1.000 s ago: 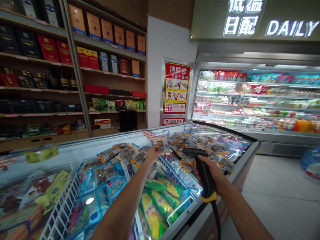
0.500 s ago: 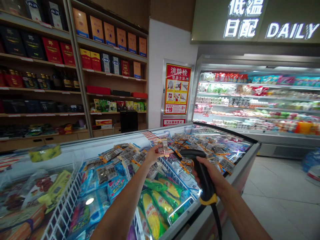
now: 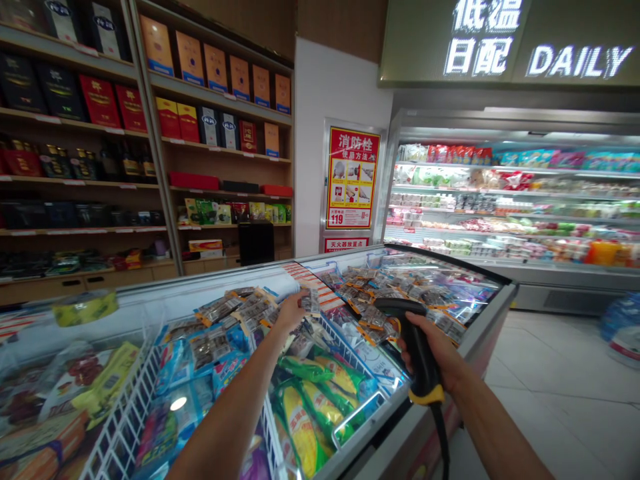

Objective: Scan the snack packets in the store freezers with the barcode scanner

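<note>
My left hand (image 3: 291, 311) pinches a small flat packet (image 3: 313, 302) by its left edge, above the chest freezer. My right hand (image 3: 437, 350) is wrapped round the handle of a black and yellow barcode scanner (image 3: 419, 357). The scanner's head points left, toward the packet, with a gap between them. Dark packets with orange edges (image 3: 367, 287) lie spread over the freezer's right part. More such packets (image 3: 255, 307) are heaped left of my left hand, on blue bags (image 3: 190, 377).
The chest freezer (image 3: 487, 300) has white wire dividers (image 3: 120, 407) and bags of corn (image 3: 300, 420). A roll of yellow tape (image 3: 85, 308) rests at its back left edge. Shelves of boxes (image 3: 215, 67) stand behind. At right are a refrigerated display (image 3: 510, 207) and tiled floor (image 3: 540, 373).
My left hand has drawn the packet slightly left and turned it. The scanner in my right hand has shifted a little to the right.
</note>
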Tool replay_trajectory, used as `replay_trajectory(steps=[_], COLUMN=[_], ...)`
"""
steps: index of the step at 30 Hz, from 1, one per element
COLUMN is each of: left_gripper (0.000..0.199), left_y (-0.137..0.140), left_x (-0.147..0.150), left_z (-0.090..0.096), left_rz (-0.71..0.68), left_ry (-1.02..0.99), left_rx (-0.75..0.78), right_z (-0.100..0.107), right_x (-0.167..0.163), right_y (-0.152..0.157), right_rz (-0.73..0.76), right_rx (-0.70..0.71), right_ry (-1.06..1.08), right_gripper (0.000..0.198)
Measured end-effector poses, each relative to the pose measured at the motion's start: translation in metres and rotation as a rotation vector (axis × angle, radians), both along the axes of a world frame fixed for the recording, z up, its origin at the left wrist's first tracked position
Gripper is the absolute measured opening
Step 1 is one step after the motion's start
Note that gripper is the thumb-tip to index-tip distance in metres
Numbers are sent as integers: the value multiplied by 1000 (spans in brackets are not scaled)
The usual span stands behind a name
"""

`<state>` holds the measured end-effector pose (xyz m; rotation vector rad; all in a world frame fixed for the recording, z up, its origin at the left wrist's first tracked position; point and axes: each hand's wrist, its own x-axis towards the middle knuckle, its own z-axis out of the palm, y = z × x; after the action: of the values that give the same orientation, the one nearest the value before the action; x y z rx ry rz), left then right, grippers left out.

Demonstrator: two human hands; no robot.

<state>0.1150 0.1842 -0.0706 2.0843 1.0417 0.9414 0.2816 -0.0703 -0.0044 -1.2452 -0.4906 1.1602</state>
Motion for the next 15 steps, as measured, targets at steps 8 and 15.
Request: replay_trajectory(steps=[8,15], left_gripper=[47,38], left_y=[19,26], left_x=[-46,-70], left_z=[5,15], left_rz=[232,396], left_ry=[497,635], left_rx=[219,165], right_z=[-5,-6], right_x=[8,18], right_y=[-7,-15], right_rz=[-25,-73], right_rx=[25,36], right_ry=[27,22], right_gripper=[25,25])
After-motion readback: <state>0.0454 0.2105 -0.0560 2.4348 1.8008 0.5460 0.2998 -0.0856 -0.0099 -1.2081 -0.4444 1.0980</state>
